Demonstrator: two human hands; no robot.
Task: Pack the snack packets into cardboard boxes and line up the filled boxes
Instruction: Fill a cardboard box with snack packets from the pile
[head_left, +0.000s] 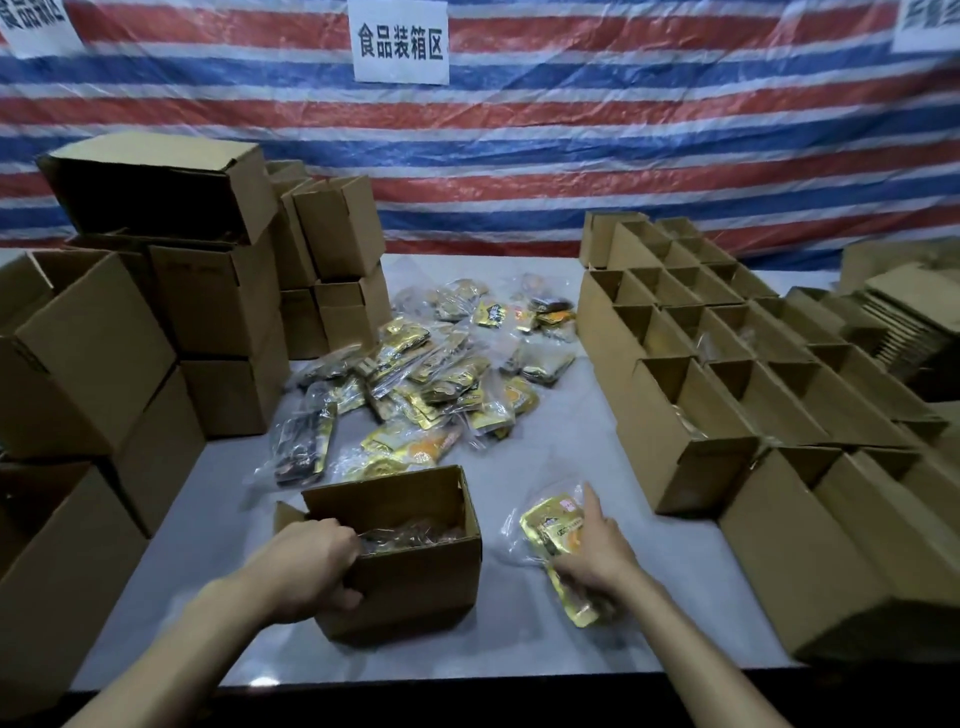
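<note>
Near table (519, 660) edge, left hand (311, 566) grips box (415, 592), right hand (597, 558) packet (550, 525).

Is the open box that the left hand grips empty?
No, the open box gripped by the left hand has clear-wrapped packets inside, while the right hand holds a gold packet beside it.

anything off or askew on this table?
One thing: the big box atop the left stack lies on its side, tilted, mouth toward the camera. Otherwise fine: packets in a loose heap mid-table, right rows straight, left hand gripping the open box, right hand holding a packet.
</note>
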